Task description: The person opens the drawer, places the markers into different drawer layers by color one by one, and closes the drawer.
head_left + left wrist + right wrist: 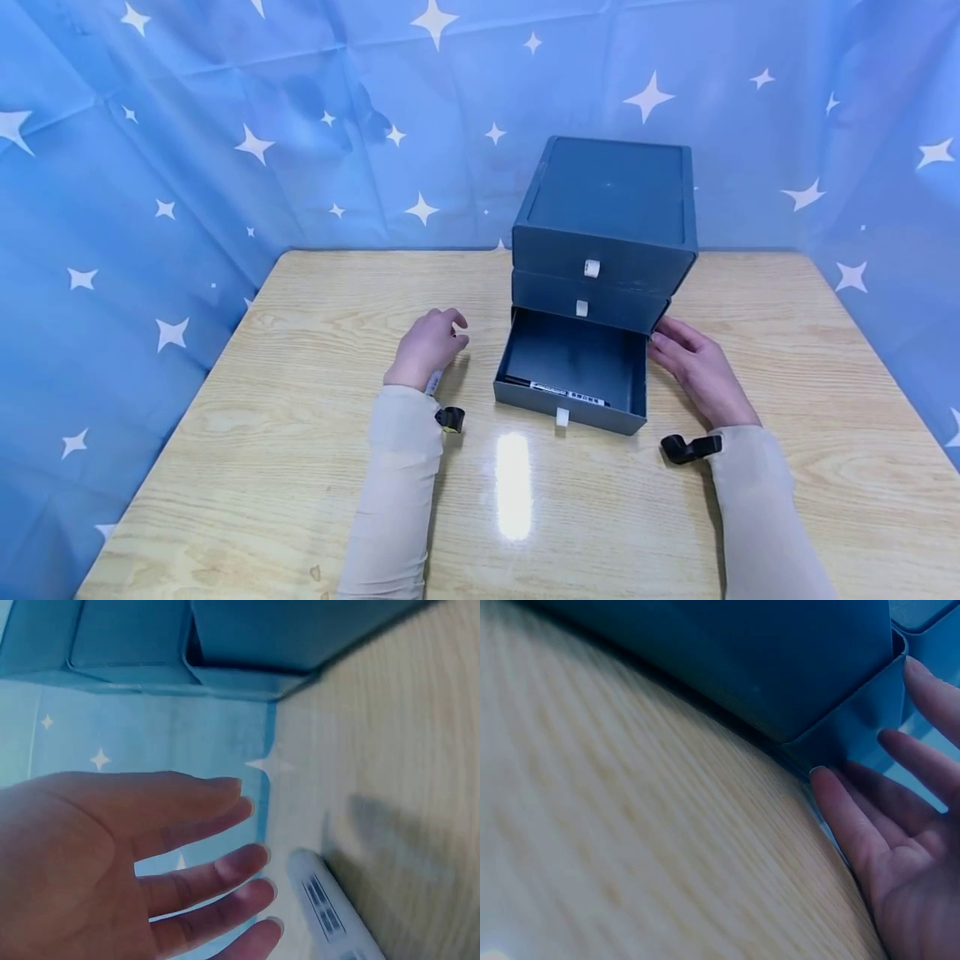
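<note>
A dark blue three-drawer cabinet (609, 187) stands at the back of the table, its bottom drawer (570, 350) pulled out. Along that drawer's front wall lies a black-and-white marker pen (567, 393). My right hand (701, 371) is at the cabinet's lower right side, and in the right wrist view its fingertips (821, 776) touch the casing near the table. To the left of the drawer, my left hand (429, 346) hovers with loosely bent fingers and nothing in them. A white cylindrical thing with printed marks (326, 907) lies beside its fingers in the left wrist view.
The upper two drawers are closed, each with a white pull tab (592, 268). A wooden table (300, 433) spreads around the cabinet. Behind it hangs a blue curtain (360, 133) with white stars. Black wrist mounts (690, 448) stick out from both sleeves.
</note>
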The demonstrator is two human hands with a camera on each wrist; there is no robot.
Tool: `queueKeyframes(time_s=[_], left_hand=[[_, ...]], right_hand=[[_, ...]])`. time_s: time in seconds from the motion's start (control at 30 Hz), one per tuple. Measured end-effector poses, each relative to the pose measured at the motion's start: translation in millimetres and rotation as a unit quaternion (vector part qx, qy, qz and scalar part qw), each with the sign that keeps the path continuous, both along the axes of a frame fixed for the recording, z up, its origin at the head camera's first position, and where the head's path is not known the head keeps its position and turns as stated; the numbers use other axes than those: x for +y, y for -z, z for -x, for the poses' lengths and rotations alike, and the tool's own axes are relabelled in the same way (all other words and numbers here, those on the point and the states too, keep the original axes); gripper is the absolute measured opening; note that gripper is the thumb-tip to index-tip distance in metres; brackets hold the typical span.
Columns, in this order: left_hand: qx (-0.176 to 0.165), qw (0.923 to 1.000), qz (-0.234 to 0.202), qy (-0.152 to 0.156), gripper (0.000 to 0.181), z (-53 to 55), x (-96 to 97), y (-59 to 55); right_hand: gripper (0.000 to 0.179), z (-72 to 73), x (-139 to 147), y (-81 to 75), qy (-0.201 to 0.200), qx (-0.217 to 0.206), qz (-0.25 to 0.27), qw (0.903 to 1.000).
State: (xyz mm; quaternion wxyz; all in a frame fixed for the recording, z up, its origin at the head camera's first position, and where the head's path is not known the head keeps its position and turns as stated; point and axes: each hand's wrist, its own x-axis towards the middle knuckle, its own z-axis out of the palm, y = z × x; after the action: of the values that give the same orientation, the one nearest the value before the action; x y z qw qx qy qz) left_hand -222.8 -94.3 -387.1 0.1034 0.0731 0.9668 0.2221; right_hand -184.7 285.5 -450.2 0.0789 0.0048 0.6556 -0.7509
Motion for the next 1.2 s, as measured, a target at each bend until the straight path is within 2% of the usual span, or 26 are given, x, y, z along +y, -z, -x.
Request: queueKeyframes(time_s=[0.17, 0.33, 0.7, 1.2], left_hand=[[-0.012, 0.9995, -0.013, -0.024, 0.030, 1.0, -8.0, 5.9], [-0.033, 0.9987, -0.029, -0.027, 0.036, 3.0, -10.2, 10.0], [-0.057, 0.9976, 0.019, -0.037, 0.042, 1.4, -9.6, 13.8], [-0.055, 0.9973, 0.035, -0.036, 0.041, 3.7, -5.3, 16.0]], right_hand=[[0.063, 0.7, -0.2, 0.6, 0.002, 0.004, 0.005, 1.0000], [0.063, 0.8, 0.2, -0.2, 0.007, 0.002, 0.002, 1.0000], [0.061, 0.0, 0.1, -0.1, 0.002, 0.005, 0.006, 1.0000], [0.064, 0.9, 0.8, -0.2, 0.001, 0.001, 0.001, 1.0000]])
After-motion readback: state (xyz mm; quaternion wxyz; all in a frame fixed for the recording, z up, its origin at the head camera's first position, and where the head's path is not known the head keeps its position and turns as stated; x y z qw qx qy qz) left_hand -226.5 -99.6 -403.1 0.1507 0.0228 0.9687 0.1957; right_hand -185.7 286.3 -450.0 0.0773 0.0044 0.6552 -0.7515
